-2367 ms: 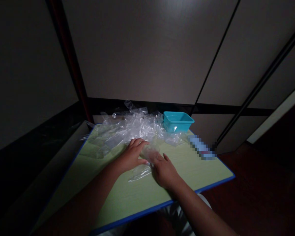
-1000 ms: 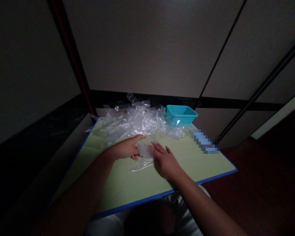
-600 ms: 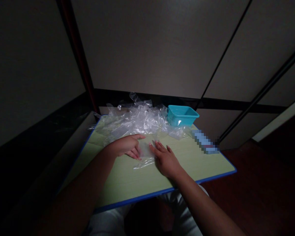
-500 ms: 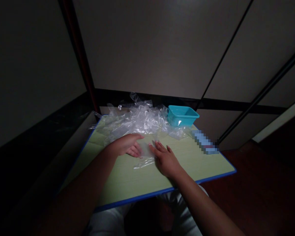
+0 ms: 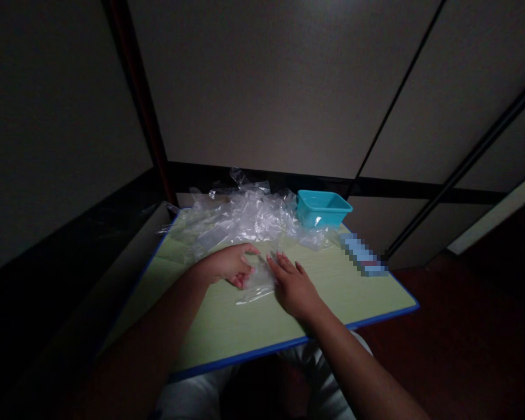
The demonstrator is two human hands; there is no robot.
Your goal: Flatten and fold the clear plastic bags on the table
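A small clear plastic bag lies flat on the table between my hands. My right hand rests palm down on the bag's right side, its fingers stretched out. At the bag's left edge is my left hand, turned on its side. Its thumb and forefinger are apart, and the other fingers are bent near the plastic. Just beyond both hands spreads a loose heap of crumpled clear plastic bags.
A turquoise plastic basket stands at the back right of the green table, which has a blue edge. Near the right edge lies a flat, blurred-out bluish item. Cabinet panels rise behind the table.
My left hand's fingers have bent and its thumb and forefinger have parted more, at the bag's left edge. My right hand stays in place on the bag.
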